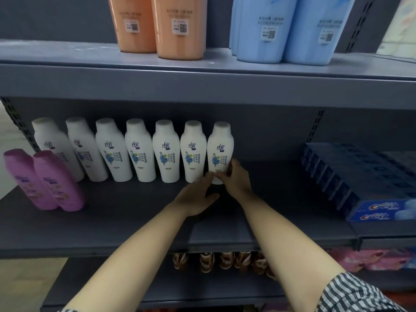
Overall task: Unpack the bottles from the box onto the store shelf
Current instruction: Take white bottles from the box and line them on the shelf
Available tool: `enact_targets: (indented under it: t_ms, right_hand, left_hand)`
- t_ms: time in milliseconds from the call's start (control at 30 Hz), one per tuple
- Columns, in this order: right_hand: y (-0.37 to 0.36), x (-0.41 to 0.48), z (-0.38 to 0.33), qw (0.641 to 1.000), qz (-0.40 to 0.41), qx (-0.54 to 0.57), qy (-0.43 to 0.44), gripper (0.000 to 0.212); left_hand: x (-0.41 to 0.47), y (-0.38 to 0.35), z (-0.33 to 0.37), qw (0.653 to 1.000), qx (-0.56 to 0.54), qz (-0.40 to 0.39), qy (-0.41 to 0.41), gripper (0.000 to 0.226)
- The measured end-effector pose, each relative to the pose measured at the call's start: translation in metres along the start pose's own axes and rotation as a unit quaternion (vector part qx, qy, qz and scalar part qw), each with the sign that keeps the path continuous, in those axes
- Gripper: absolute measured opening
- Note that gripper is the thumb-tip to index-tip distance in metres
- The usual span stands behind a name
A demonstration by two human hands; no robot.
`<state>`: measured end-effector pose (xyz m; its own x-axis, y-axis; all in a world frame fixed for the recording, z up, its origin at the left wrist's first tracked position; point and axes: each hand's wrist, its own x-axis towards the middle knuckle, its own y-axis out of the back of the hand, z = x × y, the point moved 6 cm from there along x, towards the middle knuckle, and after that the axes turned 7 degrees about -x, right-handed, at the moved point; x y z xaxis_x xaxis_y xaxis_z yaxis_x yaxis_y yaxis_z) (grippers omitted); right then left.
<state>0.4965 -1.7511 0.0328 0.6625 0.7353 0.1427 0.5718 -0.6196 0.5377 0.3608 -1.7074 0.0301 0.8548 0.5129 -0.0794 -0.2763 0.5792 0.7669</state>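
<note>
Gripping bottle [220,152] near base with right hand [234,176], fingers curled round it. Touching its base with left hand [198,197], fingers straight. Standing upright on shelf [135,221], just right of 6 matching bottles [139,152].

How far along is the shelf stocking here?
Done: six white bottles stand in a row on the middle shelf. In hand: the right hand grips a seventh bottle at the row's end, with the left hand at its base. Left: unclear. The box is out of view, but bare shelf remains beside the blue cartons.
</note>
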Motion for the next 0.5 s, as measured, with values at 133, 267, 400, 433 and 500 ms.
enact_targets:
  t_ms: [133,267,400,433,500]
  right_hand:
    - [-0.001,0.002,0.002,1.000,-0.005,0.004,0.000,0.039]
    - [-0.002,0.002,0.002,1.000,-0.005,0.004,-0.001,0.042]
    - [-0.003,-0.001,0.001,1.000,-0.017,0.001,-0.011,0.046]
    - [-0.005,-0.003,0.001,0.999,-0.026,0.000,-0.018,0.048]
    - [-0.008,-0.010,0.002,0.999,-0.036,0.000,-0.028,0.054]
  left_hand:
    - [0.002,0.000,-0.001,1.000,0.007,0.003,-0.002,0.076]
    - [0.004,-0.001,-0.003,1.000,0.004,0.003,-0.003,0.077]
    - [0.004,-0.001,-0.005,1.000,0.007,0.001,-0.004,0.077]
    - [0.003,0.000,-0.004,1.000,0.007,0.000,-0.006,0.076]
    - [-0.001,0.000,-0.005,1.000,0.006,-0.002,-0.011,0.073]
